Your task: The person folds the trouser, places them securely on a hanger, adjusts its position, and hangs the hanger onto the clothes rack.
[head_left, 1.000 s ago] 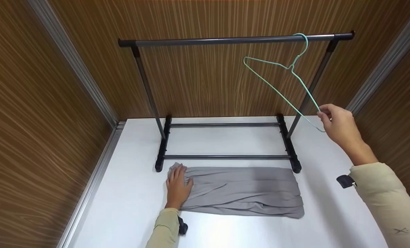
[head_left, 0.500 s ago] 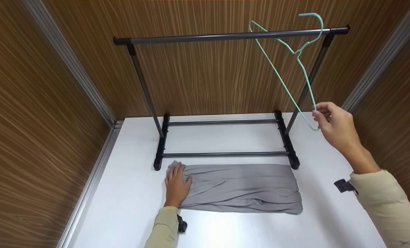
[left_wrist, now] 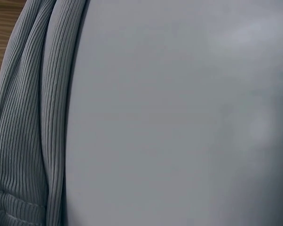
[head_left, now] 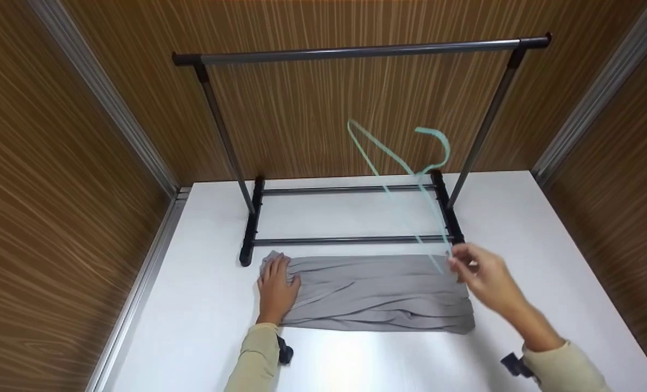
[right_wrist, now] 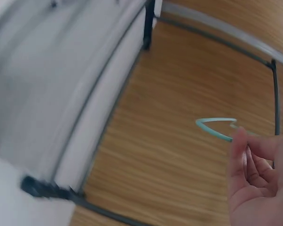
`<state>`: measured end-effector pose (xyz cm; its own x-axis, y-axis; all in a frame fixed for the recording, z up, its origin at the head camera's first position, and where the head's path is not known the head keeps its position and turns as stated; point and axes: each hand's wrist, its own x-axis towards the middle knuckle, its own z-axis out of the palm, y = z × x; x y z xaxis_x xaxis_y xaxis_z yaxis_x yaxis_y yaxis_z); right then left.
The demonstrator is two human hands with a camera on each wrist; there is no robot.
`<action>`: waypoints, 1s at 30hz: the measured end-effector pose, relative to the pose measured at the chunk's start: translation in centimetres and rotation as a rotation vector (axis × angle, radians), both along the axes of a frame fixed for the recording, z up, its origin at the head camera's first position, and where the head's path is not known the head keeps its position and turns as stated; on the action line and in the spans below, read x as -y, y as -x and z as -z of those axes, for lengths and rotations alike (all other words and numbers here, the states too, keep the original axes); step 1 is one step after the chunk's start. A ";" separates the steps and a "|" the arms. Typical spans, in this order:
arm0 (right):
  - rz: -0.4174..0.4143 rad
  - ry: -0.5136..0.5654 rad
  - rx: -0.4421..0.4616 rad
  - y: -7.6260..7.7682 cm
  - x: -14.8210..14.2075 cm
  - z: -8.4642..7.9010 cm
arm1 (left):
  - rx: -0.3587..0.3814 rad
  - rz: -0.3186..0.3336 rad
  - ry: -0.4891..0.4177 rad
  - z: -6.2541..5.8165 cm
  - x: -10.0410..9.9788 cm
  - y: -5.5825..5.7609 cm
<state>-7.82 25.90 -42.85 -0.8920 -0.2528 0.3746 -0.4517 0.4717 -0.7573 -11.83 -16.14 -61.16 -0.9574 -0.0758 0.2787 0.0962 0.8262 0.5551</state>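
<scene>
A mint-green hanger (head_left: pixel 412 172) is pinched at one corner between the thumb and fingers of my right hand (head_left: pixel 484 275). Its hook points up and left, off the rack's bar. The held corner overlaps the right end of a folded grey garment (head_left: pixel 367 296) in the head view. My left hand (head_left: pixel 277 293) lies flat on the garment's left end, fingers spread. In the left wrist view the garment's ribbed knit (left_wrist: pixel 24 132) shows at the left edge, but the hand itself is out of sight. The right wrist view shows the hanger (right_wrist: pixel 214 132) beyond the fingertips.
Behind the garment stands a black and grey clothes rack (head_left: pixel 356 52), its two low rods close to the cloth. Both stand on a white tabletop (head_left: pixel 203 305). Wood-patterned panels (head_left: pixel 73 179) close in the left, back and right sides.
My right hand has lifted the hanger off the rack's bar, then brought it down and left toward the garment. The left hand has stayed on the cloth.
</scene>
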 end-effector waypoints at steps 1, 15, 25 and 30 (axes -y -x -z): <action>-0.008 -0.001 0.029 -0.6 0.3 0.6 | 0.000 -0.001 0.001 0.0 0.0 0.0; -0.117 0.004 0.370 -6.8 4.6 8.3 | -0.006 -0.013 0.003 0.1 0.9 -0.6; -0.120 -0.027 0.459 -8.7 6.9 10.1 | 0.019 -0.018 -0.003 -0.2 1.0 -1.1; -0.152 -0.038 0.486 -9.2 8.8 11.3 | -0.010 -0.019 0.001 -0.4 1.2 -1.2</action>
